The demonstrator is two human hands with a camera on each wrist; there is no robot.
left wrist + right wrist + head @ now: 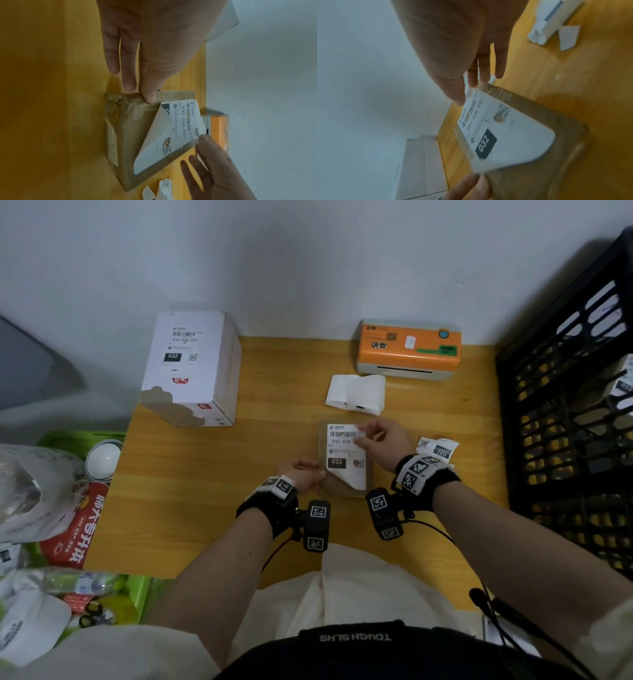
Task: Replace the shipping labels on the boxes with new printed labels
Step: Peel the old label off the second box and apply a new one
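A small brown cardboard box [342,489] lies on the wooden table in front of me. Its white shipping label [346,451] marked 032 is half peeled, the near-left corner curled up. My right hand [361,436] pinches the label's far-right corner between thumb and fingers [471,82]. My left hand [317,475] steadies the box at its left edge. Its thumb [150,97] presses on the torn top of the box [130,135], and the other fingers lie straight beside it. The label [164,140] stands up off the cardboard. A big white box [191,364] with a label stands at the back left.
An orange label printer [409,349] sits at the back right, with folded blank label stock [356,393] before it. Crumpled removed labels [436,448] lie by my right wrist. A black crate [565,422] flanks the table's right side. A green bin [137,594] of rubbish sits left.
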